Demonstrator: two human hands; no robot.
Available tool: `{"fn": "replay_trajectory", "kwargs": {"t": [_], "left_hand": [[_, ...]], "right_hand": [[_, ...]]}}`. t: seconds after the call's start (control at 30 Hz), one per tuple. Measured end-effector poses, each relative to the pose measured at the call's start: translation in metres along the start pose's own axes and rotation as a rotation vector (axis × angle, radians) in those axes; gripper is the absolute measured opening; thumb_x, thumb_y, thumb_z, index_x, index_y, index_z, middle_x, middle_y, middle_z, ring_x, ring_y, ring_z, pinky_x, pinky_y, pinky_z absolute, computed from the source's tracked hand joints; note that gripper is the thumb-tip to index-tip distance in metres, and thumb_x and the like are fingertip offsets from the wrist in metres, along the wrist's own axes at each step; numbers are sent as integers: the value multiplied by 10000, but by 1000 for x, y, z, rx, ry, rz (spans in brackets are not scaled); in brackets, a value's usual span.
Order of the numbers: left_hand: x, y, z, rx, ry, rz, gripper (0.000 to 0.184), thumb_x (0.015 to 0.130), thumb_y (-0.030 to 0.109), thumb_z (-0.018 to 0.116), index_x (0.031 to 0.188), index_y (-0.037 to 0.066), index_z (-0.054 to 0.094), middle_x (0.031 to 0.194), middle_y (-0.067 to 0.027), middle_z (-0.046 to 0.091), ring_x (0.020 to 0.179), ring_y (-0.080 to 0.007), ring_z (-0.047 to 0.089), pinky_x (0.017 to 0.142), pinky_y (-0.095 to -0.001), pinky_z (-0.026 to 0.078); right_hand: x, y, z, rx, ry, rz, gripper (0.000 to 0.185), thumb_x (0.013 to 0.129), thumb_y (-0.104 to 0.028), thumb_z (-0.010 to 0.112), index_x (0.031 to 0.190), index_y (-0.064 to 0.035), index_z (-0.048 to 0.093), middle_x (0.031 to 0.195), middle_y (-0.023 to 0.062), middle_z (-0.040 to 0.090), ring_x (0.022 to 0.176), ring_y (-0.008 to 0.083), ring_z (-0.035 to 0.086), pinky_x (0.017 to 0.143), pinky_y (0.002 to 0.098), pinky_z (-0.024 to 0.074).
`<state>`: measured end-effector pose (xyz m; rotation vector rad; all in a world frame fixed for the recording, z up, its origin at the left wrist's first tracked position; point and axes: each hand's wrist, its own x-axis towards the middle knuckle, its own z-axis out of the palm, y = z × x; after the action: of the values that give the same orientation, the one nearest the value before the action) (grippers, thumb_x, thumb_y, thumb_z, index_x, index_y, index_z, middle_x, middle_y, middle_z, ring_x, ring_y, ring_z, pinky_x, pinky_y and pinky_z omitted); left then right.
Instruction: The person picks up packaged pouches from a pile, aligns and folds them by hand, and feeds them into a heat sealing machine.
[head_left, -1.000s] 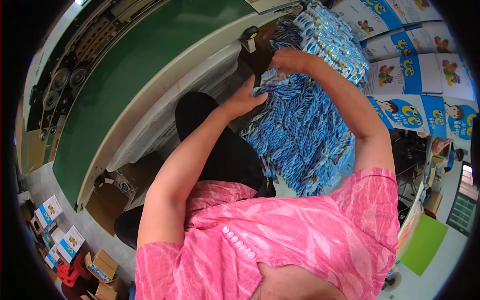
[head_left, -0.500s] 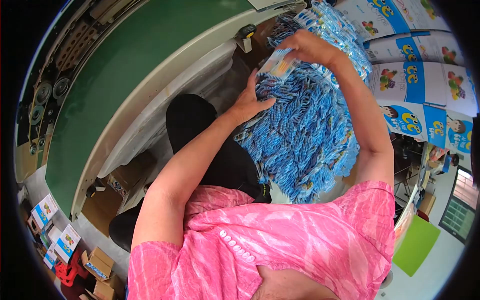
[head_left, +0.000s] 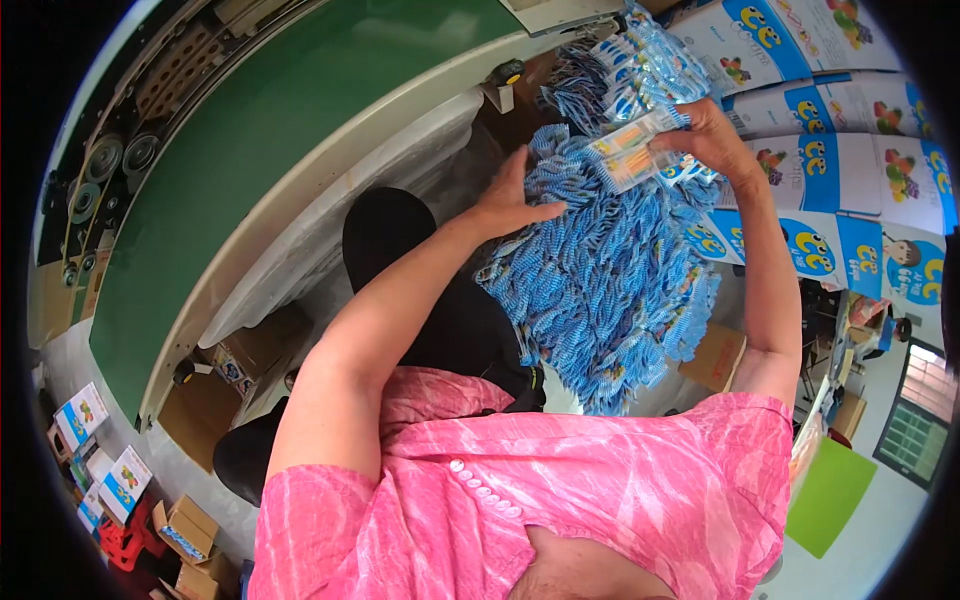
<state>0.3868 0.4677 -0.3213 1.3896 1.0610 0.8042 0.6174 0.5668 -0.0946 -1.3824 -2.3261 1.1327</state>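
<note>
A large heap of small blue-and-white striped packets (head_left: 610,280) lies in front of me. My right hand (head_left: 708,140) pinches a few clear packets (head_left: 632,152) with yellow and orange contents over the heap's far side. At the heap's left edge my left hand (head_left: 515,203) has its thumb and fingers spread apart, close to or resting against the packets; nothing shows in its grasp. Behind the held packets lie more shiny packets (head_left: 640,65), their printed faces up.
Printed cartons (head_left: 830,160) are stacked at the right. A green conveyor belt (head_left: 250,140) with a pale curved rim runs along the left. A brown cardboard box (head_left: 714,358) sits beside the heap, and more open boxes (head_left: 187,525) stand at the lower left.
My right hand has moved right and slightly down with the clear packets, away from my left hand. The left hand has shifted slightly right, its fingers still spread.
</note>
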Motion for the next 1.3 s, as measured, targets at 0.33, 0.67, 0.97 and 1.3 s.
{"fn": "replay_trajectory", "kwargs": {"t": [0.33,0.67,0.97,1.3], "left_hand": [[-96,156,-37,-201,-31,143,865,637,261,853,1327,-2,402,1236,-149,539,1128,-252,538,979,-379,417],[-208,178,-99,-871,378,240,444,727,-68,728,1134,43,588,1030,-29,655,929,-149,632,825,-315,520],[-275,165,-117,-779,588,299,427,725,-73,728,1109,71,607,1029,-21,663,939,-148,634,836,-309,523],[-289,169,-132,-830,682,406,466,720,-110,703,1133,67,582,1047,-38,655,950,-176,641,841,-321,529]], "right_hand": [[-2,-109,57,-116,-376,-233,250,750,-77,734,980,3,681,790,4,687,686,68,594,610,257,474],[-14,-173,123,740,-192,-316,457,807,-89,662,1236,15,543,1044,55,651,892,121,604,725,262,496],[-24,-244,235,575,217,-637,206,900,-48,590,1079,40,643,1060,80,655,945,137,610,831,246,471],[-9,-258,247,1069,167,-406,175,924,-90,573,1035,23,646,879,74,691,728,91,640,598,224,516]]}}
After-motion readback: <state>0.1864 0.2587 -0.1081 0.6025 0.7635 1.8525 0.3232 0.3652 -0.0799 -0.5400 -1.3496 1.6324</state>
